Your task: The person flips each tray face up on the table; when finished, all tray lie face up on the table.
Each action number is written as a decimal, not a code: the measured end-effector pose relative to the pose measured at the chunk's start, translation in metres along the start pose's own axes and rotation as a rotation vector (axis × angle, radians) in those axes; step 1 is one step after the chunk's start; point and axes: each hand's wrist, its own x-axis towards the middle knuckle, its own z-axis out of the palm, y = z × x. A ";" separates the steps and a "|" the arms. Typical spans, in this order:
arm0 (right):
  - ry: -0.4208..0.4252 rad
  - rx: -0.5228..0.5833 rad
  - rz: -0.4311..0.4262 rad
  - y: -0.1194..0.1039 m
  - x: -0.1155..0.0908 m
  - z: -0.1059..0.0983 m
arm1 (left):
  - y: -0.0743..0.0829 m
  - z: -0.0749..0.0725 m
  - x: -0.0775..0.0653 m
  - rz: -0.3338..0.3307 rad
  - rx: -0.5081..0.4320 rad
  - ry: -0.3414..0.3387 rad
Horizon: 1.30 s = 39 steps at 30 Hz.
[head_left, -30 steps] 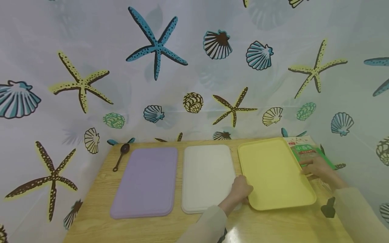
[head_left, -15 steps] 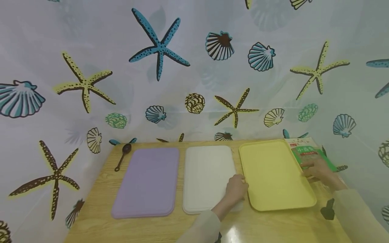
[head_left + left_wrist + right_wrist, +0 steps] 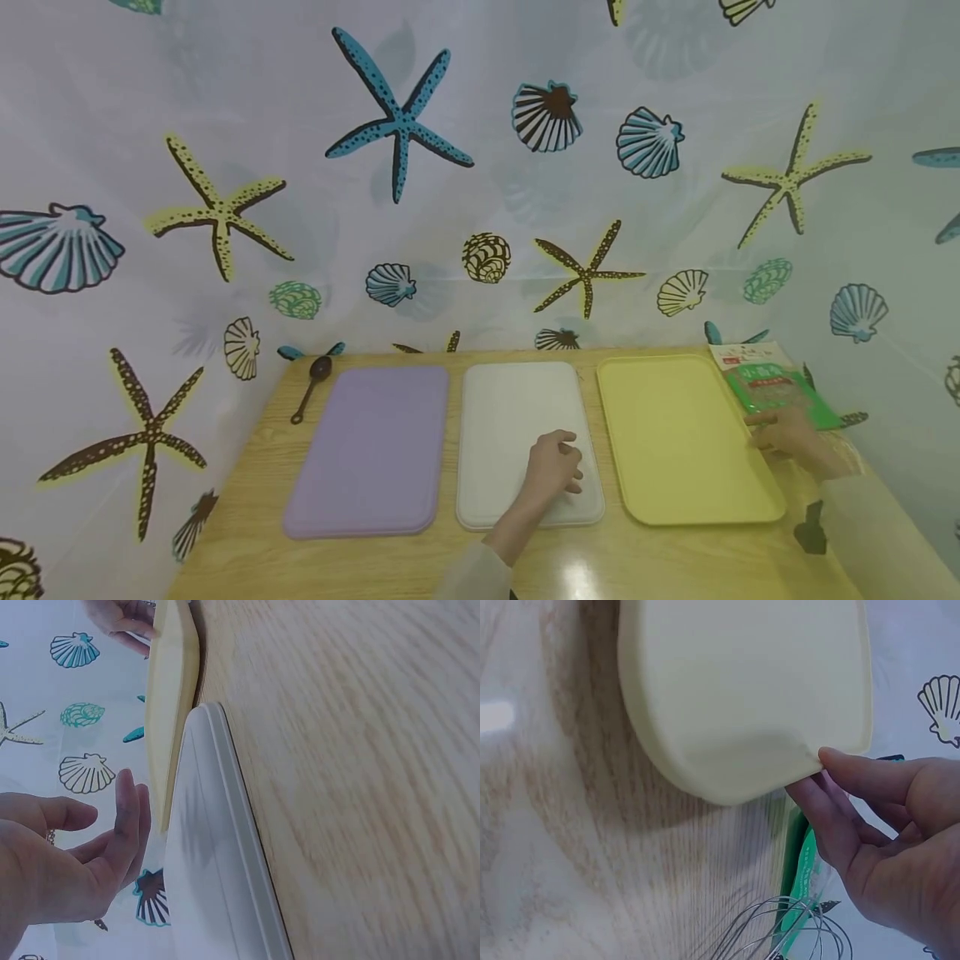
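Note:
A yellow tray (image 3: 686, 442) lies at the right of the row. My right hand (image 3: 791, 440) pinches its right rim, thumb on top and fingers underneath, as the right wrist view of the hand (image 3: 885, 825) shows. Over the right part of the white tray (image 3: 517, 417) my left hand (image 3: 553, 465) hovers with loosely bent fingers and holds nothing. In the left wrist view the left hand (image 3: 82, 855) is apart from the white tray (image 3: 214, 847). A purple tray (image 3: 371, 450) lies left of the white one.
A dark spoon (image 3: 312, 387) lies at the table's back left. Right of the yellow tray is a green-and-white packet (image 3: 772, 383); near it are the wires of a whisk (image 3: 780, 922). A shell-patterned curtain (image 3: 450, 183) stands behind the wooden table (image 3: 360, 571).
My left hand has let go of the yellow tray's left rim and moved left over the white tray. The yellow tray has straightened slightly and lies lower. My right hand still grips its rim.

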 end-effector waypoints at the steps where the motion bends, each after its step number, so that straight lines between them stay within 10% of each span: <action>1: 0.003 -0.005 -0.013 0.000 0.000 0.001 | -0.001 -0.004 0.000 -0.004 -0.002 0.004; 21: 0.121 -0.305 0.000 -0.003 0.007 0.015 | -0.038 -0.094 -0.005 -0.059 0.022 0.092; 39: 0.238 -0.423 -0.206 -0.071 0.022 0.089 | -0.057 -0.126 0.006 0.045 0.535 0.142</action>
